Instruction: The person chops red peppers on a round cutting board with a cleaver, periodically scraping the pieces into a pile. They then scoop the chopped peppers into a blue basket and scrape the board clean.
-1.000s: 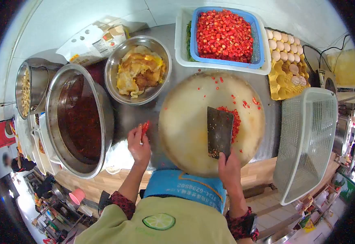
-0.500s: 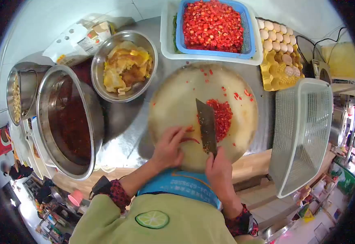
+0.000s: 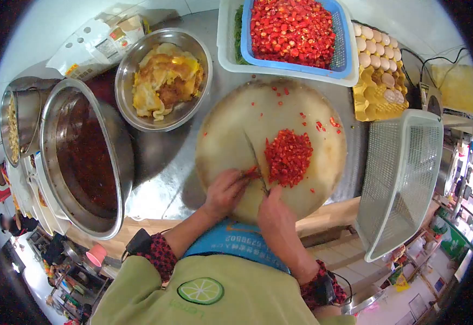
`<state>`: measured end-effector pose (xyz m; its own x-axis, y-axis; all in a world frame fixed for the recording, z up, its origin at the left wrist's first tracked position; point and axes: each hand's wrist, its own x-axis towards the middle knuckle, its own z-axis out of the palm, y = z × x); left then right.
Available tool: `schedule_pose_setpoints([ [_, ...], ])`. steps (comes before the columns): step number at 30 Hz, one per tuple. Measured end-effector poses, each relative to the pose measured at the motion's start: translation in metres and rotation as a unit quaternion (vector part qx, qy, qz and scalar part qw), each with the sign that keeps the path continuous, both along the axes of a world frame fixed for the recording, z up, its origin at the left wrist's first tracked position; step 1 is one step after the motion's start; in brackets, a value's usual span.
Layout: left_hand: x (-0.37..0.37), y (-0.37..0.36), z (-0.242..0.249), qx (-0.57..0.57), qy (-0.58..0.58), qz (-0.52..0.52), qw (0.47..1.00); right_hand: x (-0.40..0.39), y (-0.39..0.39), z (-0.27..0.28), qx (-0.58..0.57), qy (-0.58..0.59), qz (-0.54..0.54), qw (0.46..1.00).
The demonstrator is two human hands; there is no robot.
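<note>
My right hand (image 3: pixel 276 216) is wrapped round the handle of a cleaver (image 3: pixel 251 151), whose blade stands on edge, seen almost from above. Against the blade's left side, my left hand (image 3: pixel 226 192) has its fingers closed on red chilies (image 3: pixel 252 173), partly hidden under the fingertips. Both hands work over a round, pale chopping board (image 3: pixel 223 130). A heap of chopped red chilies (image 3: pixel 289 157) lies just right of the blade, with loose bits scattered toward the board's far and right edges.
Behind the board stands a blue basket (image 3: pixel 293 67) of chopped chilies inside a white tray (image 3: pixel 230 60). Left are a steel bowl (image 3: pixel 206 92) with yellowish food and a large basin (image 3: pixel 118 162) of dark red sauce. An egg tray (image 3: pixel 367 100) and white plastic basket (image 3: pixel 396 189) stand right.
The cleaver has moved left from beside the heap to the chilies at my left fingertips, its blade turning from flat-on to edge-on. My right hand moved left with it.
</note>
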<state>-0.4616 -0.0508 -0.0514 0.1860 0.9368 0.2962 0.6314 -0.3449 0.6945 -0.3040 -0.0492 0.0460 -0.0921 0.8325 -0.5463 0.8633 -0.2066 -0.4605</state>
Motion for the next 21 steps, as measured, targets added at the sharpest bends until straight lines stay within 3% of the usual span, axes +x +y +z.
schedule_pose_setpoints([
  [2,0.001,0.002,0.003,-0.002,-0.004,0.0,1.0,-0.005,0.021,0.004,0.011,0.01,-0.007,1.0],
  [5,-0.001,0.007,0.004,0.005,-0.011,0.002,1.0,-0.004,0.036,0.011,-0.065,-0.019,-0.044,0.997],
  [11,0.0,-0.001,-0.005,-0.026,-0.032,0.009,0.999,-0.007,0.008,0.001,-0.077,-0.088,0.064,0.991],
  [14,0.0,0.001,-0.006,-0.007,-0.03,0.008,0.999,-0.019,0.028,0.001,-0.018,-0.018,0.022,0.999],
  [16,0.0,0.004,-0.006,0.005,-0.023,0.003,1.0,-0.023,0.044,0.01,-0.054,0.023,-0.033,0.998],
  [19,0.002,0.008,-0.005,0.007,-0.019,0.0,1.0,-0.013,0.038,0.01,-0.054,0.016,-0.089,0.994],
  [21,0.007,0.005,-0.001,-0.028,-0.041,-0.005,0.999,-0.011,0.031,0.026,-0.042,-0.006,-0.07,0.997],
])
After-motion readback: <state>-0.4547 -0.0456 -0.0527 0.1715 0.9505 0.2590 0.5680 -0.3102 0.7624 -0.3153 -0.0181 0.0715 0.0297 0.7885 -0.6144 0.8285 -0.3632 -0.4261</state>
